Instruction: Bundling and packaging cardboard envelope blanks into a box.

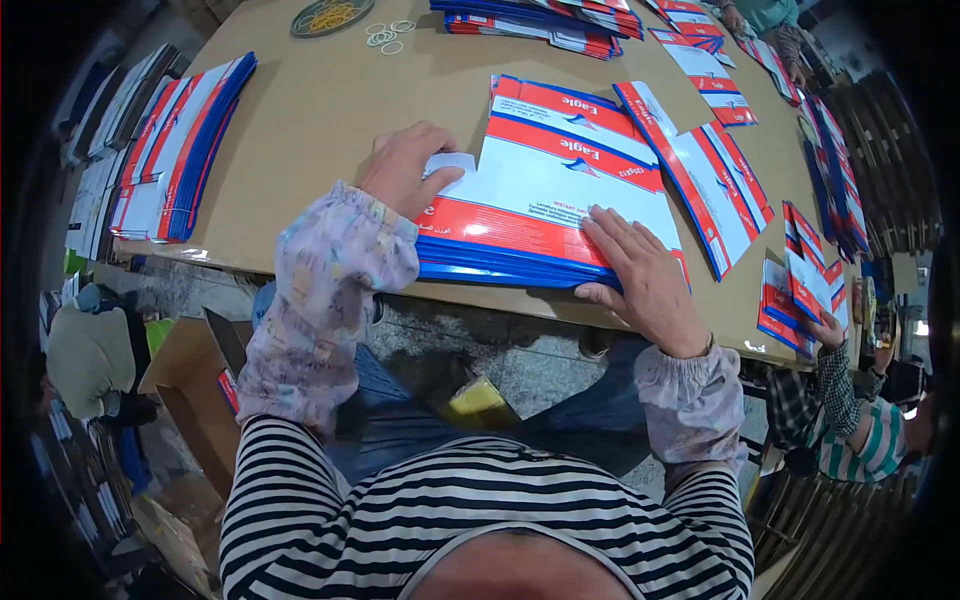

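Observation:
A stack of flat printed cartons point(555, 190), white and red with blue edges, lies in front of me at the table's near edge. At its left side my left hand point(408, 170) is closed around a small white flap point(452, 161), with the thumb on top. The fingertips behind the flap are hidden. My right hand point(645, 275) rests flat on the right part of the top carton, fingers stretched out and thumb at the near edge. The blue edges of several cartons show below the top one.
On the brown table point(330, 110) stand a bundle of cartons point(185, 150) at left and a dish of rubber bands point(330, 17) at the back, with loose bands point(390, 36) beside it. More cartons point(700, 185) lie at right. Another person's hand point(826, 330) touches cartons at far right.

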Demonstrator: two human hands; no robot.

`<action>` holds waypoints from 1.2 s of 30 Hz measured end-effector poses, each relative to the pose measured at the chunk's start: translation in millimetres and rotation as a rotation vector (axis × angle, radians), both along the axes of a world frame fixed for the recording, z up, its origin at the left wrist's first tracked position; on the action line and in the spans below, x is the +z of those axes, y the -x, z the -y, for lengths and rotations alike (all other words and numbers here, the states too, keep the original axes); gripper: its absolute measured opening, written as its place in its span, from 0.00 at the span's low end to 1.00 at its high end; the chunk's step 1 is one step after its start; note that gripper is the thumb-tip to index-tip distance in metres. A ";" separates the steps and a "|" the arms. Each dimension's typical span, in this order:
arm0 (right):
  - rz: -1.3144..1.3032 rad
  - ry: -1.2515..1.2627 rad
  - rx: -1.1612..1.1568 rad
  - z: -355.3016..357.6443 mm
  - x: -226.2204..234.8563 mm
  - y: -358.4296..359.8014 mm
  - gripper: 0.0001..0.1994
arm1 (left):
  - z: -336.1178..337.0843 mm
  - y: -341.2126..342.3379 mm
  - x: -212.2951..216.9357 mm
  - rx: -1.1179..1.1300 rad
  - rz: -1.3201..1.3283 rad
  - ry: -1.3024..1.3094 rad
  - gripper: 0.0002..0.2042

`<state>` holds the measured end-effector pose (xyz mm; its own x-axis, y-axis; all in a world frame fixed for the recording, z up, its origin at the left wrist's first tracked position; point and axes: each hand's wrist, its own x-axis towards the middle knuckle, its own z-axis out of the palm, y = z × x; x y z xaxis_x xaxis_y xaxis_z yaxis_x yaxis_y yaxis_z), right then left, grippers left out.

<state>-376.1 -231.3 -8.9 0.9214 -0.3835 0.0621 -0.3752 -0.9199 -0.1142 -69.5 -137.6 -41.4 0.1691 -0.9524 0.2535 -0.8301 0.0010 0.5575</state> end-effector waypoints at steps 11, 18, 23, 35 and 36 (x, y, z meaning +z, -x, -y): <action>0.163 0.205 0.119 -17.4 100.1 -0.6 0.22 | -21.2 -64.6 41.1 0.152 -0.432 0.166 0.14; 0.549 0.395 -0.287 46.1 104.7 33.7 0.26 | -18.3 -5.6 21.4 -0.053 -0.231 -0.172 0.19; 0.192 0.035 -0.573 165.0 -55.7 120.7 0.22 | -1.1 20.1 7.8 -0.128 0.127 -0.326 0.20; 0.151 -0.240 -0.020 33.5 34.8 7.2 0.40 | -3.6 12.0 5.1 -0.018 -0.004 -0.128 0.19; 0.095 -0.152 0.020 25.2 30.9 0.7 0.42 | -0.9 12.6 4.3 -0.029 -0.001 -0.130 0.19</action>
